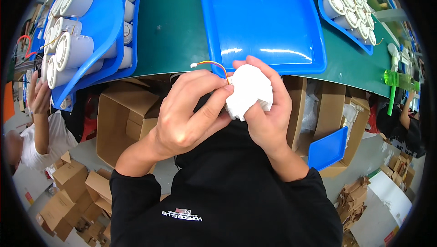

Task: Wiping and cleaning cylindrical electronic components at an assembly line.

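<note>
Close in front of my body, a white plastic housing [249,90] is held between both hands. My right hand [273,106] wraps round its right side, thumb at the lower edge and fingers behind. At its left side, my left hand [193,110] pinches the thin red and yellow cable [217,64] with thumb and forefinger where it meets the housing. A small white connector [194,65] ends the cable, sticking out to the left above my left hand. The other fingers of my left hand are partly hidden under the housing.
A blue tray [268,24] lies on the green table [168,33]. Stacked blue trays [111,42] of white cylindrical units stand left, another such tray [341,33] right. Cardboard boxes [116,131] sit below the table edge. A co-worker's hand [40,94] shows at far left, a green bottle [400,81] at right.
</note>
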### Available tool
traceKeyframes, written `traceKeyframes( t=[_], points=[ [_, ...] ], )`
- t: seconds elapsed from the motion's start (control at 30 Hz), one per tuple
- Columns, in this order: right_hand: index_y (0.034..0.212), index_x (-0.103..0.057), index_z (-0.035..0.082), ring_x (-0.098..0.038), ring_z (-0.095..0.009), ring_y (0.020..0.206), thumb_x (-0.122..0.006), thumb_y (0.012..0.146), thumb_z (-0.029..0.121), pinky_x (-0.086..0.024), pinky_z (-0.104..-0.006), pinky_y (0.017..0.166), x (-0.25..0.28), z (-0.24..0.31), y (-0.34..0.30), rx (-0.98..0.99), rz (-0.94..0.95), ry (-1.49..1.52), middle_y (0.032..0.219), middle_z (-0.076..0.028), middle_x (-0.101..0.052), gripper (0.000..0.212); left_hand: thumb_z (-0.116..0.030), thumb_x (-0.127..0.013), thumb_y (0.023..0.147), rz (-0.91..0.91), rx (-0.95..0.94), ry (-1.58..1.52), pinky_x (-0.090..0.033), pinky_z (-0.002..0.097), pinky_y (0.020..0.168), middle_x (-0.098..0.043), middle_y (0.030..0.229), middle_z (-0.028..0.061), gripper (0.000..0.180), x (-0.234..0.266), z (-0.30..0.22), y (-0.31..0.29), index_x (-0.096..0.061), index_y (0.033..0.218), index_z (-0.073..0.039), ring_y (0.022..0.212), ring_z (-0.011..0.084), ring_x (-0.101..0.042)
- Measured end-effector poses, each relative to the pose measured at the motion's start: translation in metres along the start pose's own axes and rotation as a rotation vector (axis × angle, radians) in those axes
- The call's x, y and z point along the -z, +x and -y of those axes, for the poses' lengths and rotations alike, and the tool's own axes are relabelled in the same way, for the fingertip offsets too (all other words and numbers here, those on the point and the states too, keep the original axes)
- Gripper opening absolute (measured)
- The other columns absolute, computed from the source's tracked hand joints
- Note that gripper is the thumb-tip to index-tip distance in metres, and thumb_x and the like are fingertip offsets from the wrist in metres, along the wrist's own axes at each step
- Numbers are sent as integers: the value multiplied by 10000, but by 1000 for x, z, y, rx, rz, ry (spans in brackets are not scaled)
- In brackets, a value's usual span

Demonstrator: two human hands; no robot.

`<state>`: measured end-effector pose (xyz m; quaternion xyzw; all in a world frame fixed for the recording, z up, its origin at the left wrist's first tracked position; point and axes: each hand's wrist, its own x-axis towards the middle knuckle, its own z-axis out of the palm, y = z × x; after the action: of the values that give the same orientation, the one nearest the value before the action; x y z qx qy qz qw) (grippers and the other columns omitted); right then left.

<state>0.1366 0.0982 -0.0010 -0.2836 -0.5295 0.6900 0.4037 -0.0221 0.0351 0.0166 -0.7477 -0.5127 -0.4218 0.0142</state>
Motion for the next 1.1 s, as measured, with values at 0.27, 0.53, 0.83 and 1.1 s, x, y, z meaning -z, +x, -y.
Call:
traceKeyframes(
  t=[0.27,0.53,0.83,1.1],
  points=[
    [1204,-554,-74,-639,-149,963,-451,924,13,-509,-286,858,3,-5,6,-37,-92,138,1104,-156,-669,311,-3,-835,487,-121,106,-43,-518,385,712,-619,973,130,571,-15,-7,-13,-659,1030,10,850,297,-619],
    [1287,-470,-81,-660,-270,980,-326,983,85,-533,-365,862,9,2,9,-149,-116,149,1173,-238,-624,375,-127,-916,545,-153,250,-38,-558,343,749,-571,1034,153,626,-6,-8,-23,-604,1058,52,896,264,-624],
    [1329,-457,-74,-460,-370,1293,-432,939,69,-404,-444,1035,7,2,0,377,-65,-181,1437,-271,-385,416,-69,-898,568,-260,427,-185,-561,321,768,-509,1173,174,702,-22,-8,-33,-586,1182,65,989,242,-600],
    [1071,-690,117,-485,-241,902,-774,655,57,-422,-338,786,7,-4,2,772,-130,-792,1000,-64,-493,428,-71,-883,545,-321,436,-106,-543,331,729,-596,1031,144,635,-30,-17,-20,-632,1122,19,881,264,-635]
  ],
)
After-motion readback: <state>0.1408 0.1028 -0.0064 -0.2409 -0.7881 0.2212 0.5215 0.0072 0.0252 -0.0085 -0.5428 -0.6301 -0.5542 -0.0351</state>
